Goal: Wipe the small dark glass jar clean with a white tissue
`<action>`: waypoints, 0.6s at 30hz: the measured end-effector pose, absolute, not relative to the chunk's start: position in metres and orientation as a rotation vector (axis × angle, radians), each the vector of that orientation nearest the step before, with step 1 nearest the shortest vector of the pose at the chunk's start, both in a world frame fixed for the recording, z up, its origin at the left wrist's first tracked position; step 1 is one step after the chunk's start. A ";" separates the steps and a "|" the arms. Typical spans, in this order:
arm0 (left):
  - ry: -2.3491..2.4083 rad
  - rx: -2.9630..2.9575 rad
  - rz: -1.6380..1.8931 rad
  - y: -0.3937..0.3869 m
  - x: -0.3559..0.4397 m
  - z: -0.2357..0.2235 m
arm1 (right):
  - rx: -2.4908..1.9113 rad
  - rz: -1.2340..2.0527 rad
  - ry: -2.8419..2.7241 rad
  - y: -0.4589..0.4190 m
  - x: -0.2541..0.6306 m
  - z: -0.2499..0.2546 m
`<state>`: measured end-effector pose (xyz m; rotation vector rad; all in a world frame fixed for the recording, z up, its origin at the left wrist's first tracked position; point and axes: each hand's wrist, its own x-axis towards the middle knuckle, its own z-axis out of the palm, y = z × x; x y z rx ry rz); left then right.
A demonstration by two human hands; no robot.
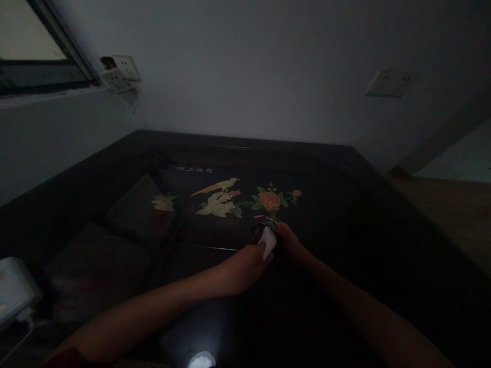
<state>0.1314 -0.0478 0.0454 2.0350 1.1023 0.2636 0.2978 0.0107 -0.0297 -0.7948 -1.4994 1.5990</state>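
Observation:
Both of my hands meet over the middle of a dark glossy tabletop (307,317). My left hand (245,268) is closed on a white tissue or cloth (269,241), pressed against a small dark shiny object (259,232). My right hand (289,240) grips the same dark object from the other side. Poor light leaves the object's kind unclear, and my fingers partly hide it. Just beyond my hands, the tabletop carries a decoration of a bird (220,186) and an orange flower (269,201) with green leaves.
A white box-like device (15,291) with a cable lies at the left edge. A round bright light or reflection (202,360) shows at the bottom. Wall sockets (390,83) are on the back wall, with more sockets (121,74) near the window (34,46). Wooden floor (460,209) appears right.

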 end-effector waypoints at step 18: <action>1.201 3.079 0.140 -0.045 0.127 0.020 | -0.794 1.425 -1.592 0.016 0.299 -0.037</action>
